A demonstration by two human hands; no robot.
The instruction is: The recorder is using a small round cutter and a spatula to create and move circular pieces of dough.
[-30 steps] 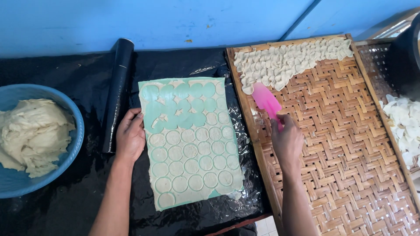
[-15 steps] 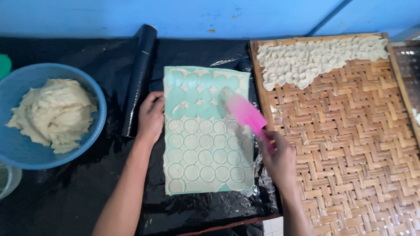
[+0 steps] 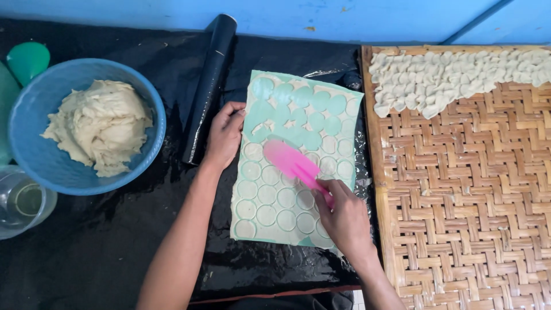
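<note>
Right hand (image 3: 344,221) fingers gripping pink spatula (image 3: 293,163) over dough sheet (image 3: 295,161), left hand (image 3: 225,135) fingers curled, pressing sheet's left edge, black roll (image 3: 209,86) left of sheet, woven tray (image 3: 465,195) right of sheet

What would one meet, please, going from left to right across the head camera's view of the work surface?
Clear glass container → blue bowl of dough → black roll → left hand → green mat of cut dough rounds, with the right hand holding a pink spatula over it → woven tray.
</note>
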